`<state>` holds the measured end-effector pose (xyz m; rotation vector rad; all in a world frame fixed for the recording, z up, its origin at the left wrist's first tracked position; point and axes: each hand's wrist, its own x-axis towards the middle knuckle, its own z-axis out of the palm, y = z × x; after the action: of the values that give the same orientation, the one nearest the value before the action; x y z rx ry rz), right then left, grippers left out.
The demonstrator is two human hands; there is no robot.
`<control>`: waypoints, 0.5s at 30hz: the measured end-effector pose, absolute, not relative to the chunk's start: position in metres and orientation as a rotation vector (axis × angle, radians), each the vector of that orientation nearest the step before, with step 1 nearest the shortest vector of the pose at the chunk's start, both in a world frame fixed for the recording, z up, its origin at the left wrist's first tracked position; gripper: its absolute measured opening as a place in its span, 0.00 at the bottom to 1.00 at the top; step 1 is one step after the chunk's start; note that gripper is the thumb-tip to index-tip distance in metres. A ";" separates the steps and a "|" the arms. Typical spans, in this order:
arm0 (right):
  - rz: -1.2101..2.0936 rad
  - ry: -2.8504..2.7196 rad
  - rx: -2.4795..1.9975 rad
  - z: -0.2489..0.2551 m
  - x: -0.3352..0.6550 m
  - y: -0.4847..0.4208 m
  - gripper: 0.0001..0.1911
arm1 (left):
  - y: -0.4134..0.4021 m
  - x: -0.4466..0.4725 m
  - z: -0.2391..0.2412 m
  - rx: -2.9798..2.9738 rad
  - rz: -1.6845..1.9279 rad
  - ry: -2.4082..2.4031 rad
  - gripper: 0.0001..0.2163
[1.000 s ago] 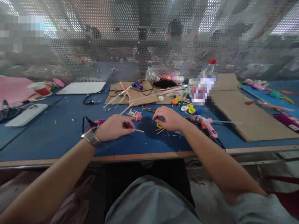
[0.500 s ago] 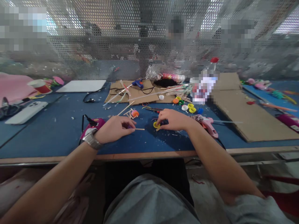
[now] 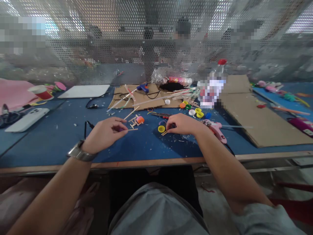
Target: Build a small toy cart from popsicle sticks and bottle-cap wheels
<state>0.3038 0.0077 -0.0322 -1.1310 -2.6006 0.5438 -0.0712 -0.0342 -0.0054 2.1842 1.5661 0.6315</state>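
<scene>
My left hand [image 3: 105, 133] is closed over the left middle of the blue table, pinching a thin wooden stick [image 3: 133, 129] that points right. Something purple shows between its fingers, mostly hidden. Fingers bent downward, my right hand [image 3: 182, 124] pinches short wooden sticks [image 3: 164, 133] close to the tabletop. Just left of those fingertips a yellow bottle cap [image 3: 161, 129] lies with its hollow side up. A small stick frame with an orange and pink piece [image 3: 140, 120] rests between the hands, farther back. Behind the right hand lie scissors [image 3: 162, 115].
A pink glue gun [image 3: 218, 130] lies right of my right hand, beside a cardboard sheet [image 3: 266, 124]. Several loose caps [image 3: 199, 112] and a clear bottle with a red cap [image 3: 222, 62] are farther back. A blue glue gun [image 3: 143, 87] sits on cardboard. A white phone [image 3: 28, 120] lies left.
My left hand has moved left with the wooden stick, now covering the magenta tool beside it. My right fingers have come off the yellow cap and moved slightly right, with short sticks in them.
</scene>
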 end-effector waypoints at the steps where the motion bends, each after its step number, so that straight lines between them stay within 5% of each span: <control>1: 0.549 -2.603 -1.136 -0.032 0.304 0.008 0.02 | -0.031 -0.072 -0.004 2.194 0.629 1.592 0.13; 15: 0.557 -2.635 -1.222 -0.016 0.299 -0.002 0.02 | 0.005 -0.051 -0.009 2.414 0.568 1.529 0.11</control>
<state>0.2988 -0.0020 -0.0162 -1.2223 -2.6348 0.5566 -0.0513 0.0055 -0.0094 2.4137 1.5294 0.5676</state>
